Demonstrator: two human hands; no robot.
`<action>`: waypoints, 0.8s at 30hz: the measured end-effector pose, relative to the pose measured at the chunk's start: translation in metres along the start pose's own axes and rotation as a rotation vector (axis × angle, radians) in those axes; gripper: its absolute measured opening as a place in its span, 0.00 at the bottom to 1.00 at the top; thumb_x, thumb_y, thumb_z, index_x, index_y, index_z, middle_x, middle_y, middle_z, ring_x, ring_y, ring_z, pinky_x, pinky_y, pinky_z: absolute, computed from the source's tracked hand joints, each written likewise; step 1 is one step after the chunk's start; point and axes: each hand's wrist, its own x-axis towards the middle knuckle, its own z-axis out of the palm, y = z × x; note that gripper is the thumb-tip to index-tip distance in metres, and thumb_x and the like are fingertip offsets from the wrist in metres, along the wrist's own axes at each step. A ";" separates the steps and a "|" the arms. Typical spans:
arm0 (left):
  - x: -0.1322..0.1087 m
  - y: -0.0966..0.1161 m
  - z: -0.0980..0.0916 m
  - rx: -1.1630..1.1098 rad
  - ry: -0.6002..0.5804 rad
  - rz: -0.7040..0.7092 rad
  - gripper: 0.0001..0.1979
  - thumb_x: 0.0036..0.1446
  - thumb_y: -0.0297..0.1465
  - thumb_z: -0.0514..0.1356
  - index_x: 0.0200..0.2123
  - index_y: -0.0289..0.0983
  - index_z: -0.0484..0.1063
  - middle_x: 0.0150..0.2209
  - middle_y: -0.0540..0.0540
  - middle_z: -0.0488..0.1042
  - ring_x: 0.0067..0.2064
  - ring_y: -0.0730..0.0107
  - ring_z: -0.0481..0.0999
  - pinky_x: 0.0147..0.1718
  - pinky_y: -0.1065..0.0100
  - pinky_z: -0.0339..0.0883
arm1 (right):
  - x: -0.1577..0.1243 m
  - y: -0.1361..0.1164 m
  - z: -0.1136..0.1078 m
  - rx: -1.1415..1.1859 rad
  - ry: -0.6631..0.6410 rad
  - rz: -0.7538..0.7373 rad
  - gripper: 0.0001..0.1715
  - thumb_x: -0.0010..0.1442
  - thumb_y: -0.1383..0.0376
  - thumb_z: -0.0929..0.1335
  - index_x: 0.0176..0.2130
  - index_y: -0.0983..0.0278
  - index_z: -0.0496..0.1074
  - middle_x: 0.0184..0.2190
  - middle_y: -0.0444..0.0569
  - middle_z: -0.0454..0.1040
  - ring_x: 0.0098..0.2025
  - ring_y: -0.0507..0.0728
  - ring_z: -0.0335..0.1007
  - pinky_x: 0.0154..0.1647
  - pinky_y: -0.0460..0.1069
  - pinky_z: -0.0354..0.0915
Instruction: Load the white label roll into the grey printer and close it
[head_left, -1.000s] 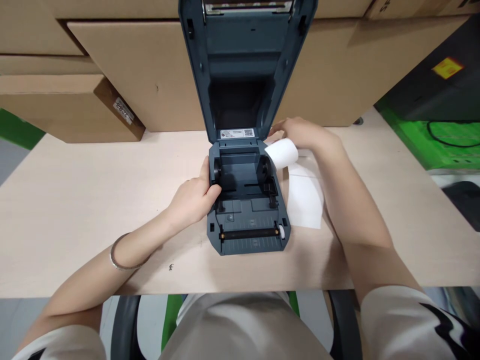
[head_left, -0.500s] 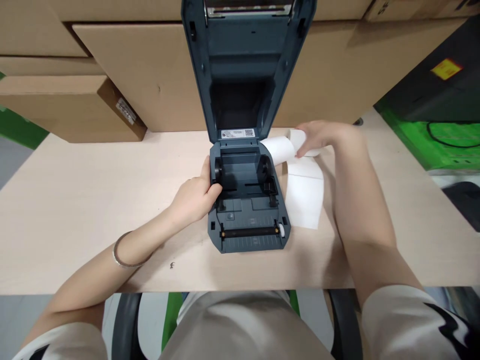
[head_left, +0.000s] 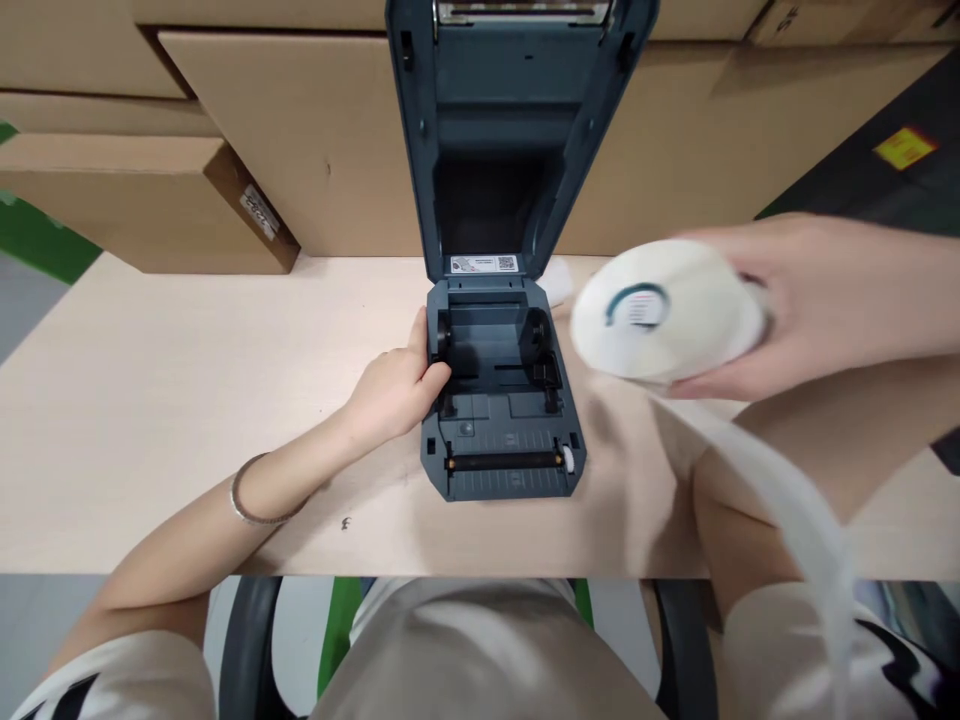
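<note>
A dark blue-grey label printer [head_left: 491, 430] stands on the table with its lid [head_left: 510, 120] raised and its roll bay bare. My left hand [head_left: 397, 390] grips the printer's left side wall, thumb over the rim. In the air right of the printer, my right hand [head_left: 765, 300] is closed around a white label roll [head_left: 652, 310], its flat end and core turned towards me. A loose label strip [head_left: 780, 490], blurred, trails down from the roll. Partly hidden behind the printer, another white roll [head_left: 555, 281] lies on the table.
Cardboard boxes [head_left: 300, 150] line the back of the wooden table [head_left: 150, 420]; a smaller box [head_left: 150, 210] stands at the left. At the right is a dark object with a yellow label [head_left: 905, 147]. The table's front edge runs close to my body.
My right hand has lifted a label roll off the table, bringing it up, closer and to the right, with its strip trailing. My left hand has stayed on the printer.
</note>
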 end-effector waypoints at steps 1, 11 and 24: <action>0.001 -0.001 0.002 -0.005 0.007 0.004 0.44 0.66 0.38 0.44 0.79 0.26 0.33 0.46 0.34 0.86 0.49 0.44 0.86 0.48 0.50 0.77 | 0.010 -0.018 0.007 0.056 -0.029 -0.084 0.42 0.40 0.41 0.81 0.52 0.51 0.77 0.42 0.47 0.83 0.39 0.63 0.79 0.34 0.55 0.71; 0.001 0.002 0.000 0.020 -0.013 -0.033 0.44 0.64 0.37 0.43 0.79 0.26 0.34 0.39 0.37 0.85 0.42 0.45 0.85 0.38 0.56 0.74 | 0.068 -0.077 0.062 -0.040 0.007 -0.261 0.31 0.49 0.57 0.75 0.52 0.58 0.72 0.48 0.45 0.81 0.47 0.63 0.78 0.44 0.53 0.64; -0.001 0.011 -0.005 0.064 -0.051 -0.055 0.44 0.63 0.34 0.44 0.78 0.22 0.35 0.32 0.40 0.82 0.38 0.45 0.83 0.35 0.57 0.70 | 0.093 -0.083 0.098 -0.227 -0.178 -0.147 0.29 0.57 0.59 0.74 0.55 0.67 0.74 0.54 0.56 0.80 0.52 0.67 0.77 0.50 0.55 0.64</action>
